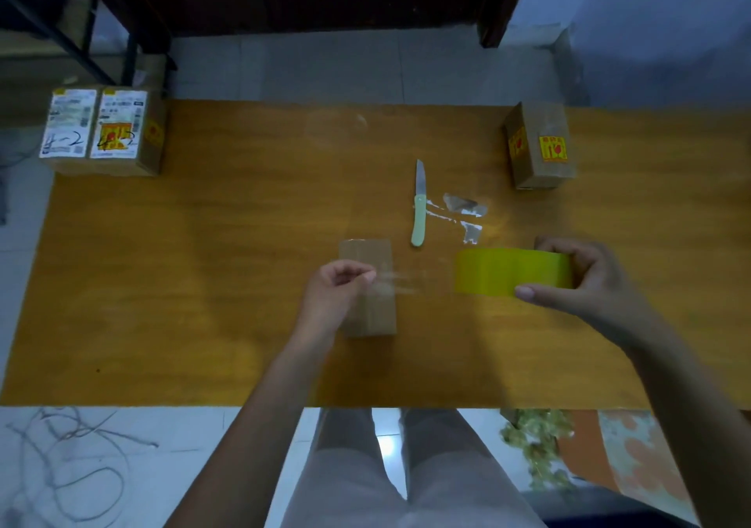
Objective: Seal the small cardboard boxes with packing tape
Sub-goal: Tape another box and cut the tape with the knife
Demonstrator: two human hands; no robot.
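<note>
A small plain cardboard box (372, 261) lies in the middle of the orange table (203, 283). Above it my left hand (337, 295) pinches the free end of a clear tape strip (400, 283), which runs rightwards toward the yellow tape roll (508, 271). My right hand (589, 279) grips that roll from the right, thumb in front, fingers behind. The strip is blurred and hovers over the box; I cannot tell whether it touches it.
A folding knife (419, 206) with a pale green handle lies open behind the box, with tape scraps (463, 214) beside it. Two labelled boxes (103, 131) stand at the far left corner, another box (538, 145) at the far right. Cords lie on the floor (73, 466).
</note>
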